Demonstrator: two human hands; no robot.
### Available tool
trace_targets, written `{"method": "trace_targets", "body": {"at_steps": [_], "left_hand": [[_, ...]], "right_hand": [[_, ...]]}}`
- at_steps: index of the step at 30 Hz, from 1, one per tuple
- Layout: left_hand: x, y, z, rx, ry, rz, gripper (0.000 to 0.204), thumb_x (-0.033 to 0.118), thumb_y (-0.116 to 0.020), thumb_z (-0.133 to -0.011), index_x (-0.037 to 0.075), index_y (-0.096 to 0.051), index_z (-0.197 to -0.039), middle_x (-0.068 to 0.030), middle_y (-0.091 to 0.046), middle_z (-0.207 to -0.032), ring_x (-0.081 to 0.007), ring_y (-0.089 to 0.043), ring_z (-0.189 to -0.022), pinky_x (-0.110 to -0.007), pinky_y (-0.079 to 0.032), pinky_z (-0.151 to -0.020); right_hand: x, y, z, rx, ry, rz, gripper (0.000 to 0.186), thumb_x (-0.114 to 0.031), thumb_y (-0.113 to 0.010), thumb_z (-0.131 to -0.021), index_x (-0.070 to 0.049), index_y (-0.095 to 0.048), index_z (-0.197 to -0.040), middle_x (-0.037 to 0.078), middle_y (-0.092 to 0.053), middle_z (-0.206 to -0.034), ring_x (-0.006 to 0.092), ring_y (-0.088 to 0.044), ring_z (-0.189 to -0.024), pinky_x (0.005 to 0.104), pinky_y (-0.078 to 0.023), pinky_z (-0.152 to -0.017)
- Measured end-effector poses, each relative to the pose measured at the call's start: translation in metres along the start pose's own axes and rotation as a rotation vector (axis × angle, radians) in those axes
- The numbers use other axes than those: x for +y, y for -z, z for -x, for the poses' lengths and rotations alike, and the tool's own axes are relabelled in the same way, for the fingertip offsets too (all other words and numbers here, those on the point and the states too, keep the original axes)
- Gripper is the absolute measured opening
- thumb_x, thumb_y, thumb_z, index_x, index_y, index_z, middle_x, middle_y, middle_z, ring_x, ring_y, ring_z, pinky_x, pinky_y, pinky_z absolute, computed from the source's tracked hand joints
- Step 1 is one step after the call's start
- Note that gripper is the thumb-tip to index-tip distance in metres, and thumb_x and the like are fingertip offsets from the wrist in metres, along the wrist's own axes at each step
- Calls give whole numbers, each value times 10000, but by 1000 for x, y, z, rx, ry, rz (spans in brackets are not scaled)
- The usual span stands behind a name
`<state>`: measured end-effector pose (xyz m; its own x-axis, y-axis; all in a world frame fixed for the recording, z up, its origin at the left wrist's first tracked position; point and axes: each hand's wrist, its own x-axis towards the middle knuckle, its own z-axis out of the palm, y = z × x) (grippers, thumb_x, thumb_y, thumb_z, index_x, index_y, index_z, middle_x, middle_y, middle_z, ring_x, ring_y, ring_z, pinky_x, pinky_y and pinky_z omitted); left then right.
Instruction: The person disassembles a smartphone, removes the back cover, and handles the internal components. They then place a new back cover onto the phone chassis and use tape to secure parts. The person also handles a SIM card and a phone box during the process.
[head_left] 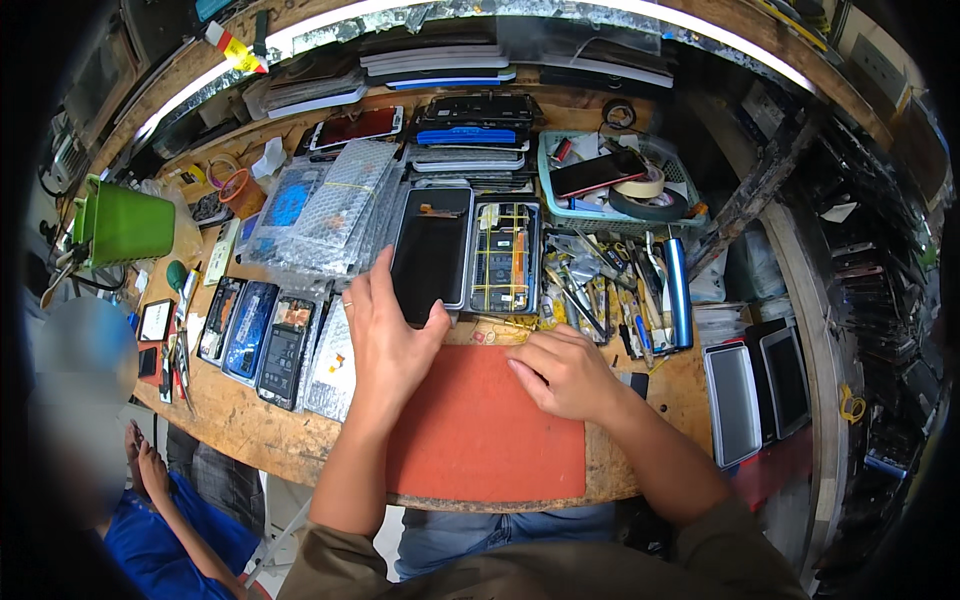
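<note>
My left hand is closed on the lower end of a black phone screen with a small flex cable near its top, lying in a pale frame. Beside it, a tray holds phone parts bound with yellow rubber bands. My right hand is curled just below that tray, near a small beige item; whether its fingers hold anything is hidden. An orange-red mat lies below both hands.
Bubble-wrap packs, opened phones and a green bin are left. A turquoise basket, loose tools and a blue cylinder are right. Another person in blue is at lower left.
</note>
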<state>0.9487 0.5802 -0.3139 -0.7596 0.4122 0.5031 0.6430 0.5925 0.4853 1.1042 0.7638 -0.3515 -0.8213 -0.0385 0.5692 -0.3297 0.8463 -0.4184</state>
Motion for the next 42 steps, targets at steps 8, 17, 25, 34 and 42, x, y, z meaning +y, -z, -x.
{"method": "trace_targets", "body": {"at_steps": [8,17,25,34,42], "left_hand": [[15,6,9,-39,103,743,826,126,-832,-829,-23,-441,-1540,-147,-579,-1306,-238,-565,-1144,-378,-451,-1045],[33,-10,35,-288,-31,1006,850,93,-837,-844,-45,-403,-1562,-131,-544,-1368,-190,-547,-1191,-360,-446,-1064],[46,-29,55,-374,-92,997,837,164,-851,-863,-38,-407,-1544,-132,-528,-1410,-201,-528,-1248,-376,-424,-1090],[41,-20,-17,-208,-143,356,323,158,-689,-956,-35,-647,-1213,-183,-715,-1056,-310,-696,-971,-424,-549,-897],[78,-82,-62,-284,-268,-532,475,404,-765,-880,-9,-666,-1091,-229,-737,-996,-398,-708,-972,-488,-571,-860]], "right_hand": [[-2,5,0,93,-159,-110,123,-109,-736,-939,-21,-726,-1025,106,-696,-873,294,-683,-786,384,-518,-753],[-5,8,-3,201,-513,-964,683,-364,-655,-1068,31,-380,-1552,165,-622,-1364,192,-622,-1202,354,-488,-1061],[-5,8,-7,328,-432,-1306,616,-269,-656,-1058,-11,-363,-1535,137,-588,-1409,221,-574,-1318,405,-450,-1151],[22,43,-5,538,-502,-1358,528,-395,-457,-1115,-48,-421,-1513,198,-642,-1333,290,-716,-1115,413,-616,-925],[32,40,-2,550,-479,-1322,540,-354,-545,-1095,-36,-419,-1513,165,-636,-1326,243,-705,-1066,377,-579,-912]]}}
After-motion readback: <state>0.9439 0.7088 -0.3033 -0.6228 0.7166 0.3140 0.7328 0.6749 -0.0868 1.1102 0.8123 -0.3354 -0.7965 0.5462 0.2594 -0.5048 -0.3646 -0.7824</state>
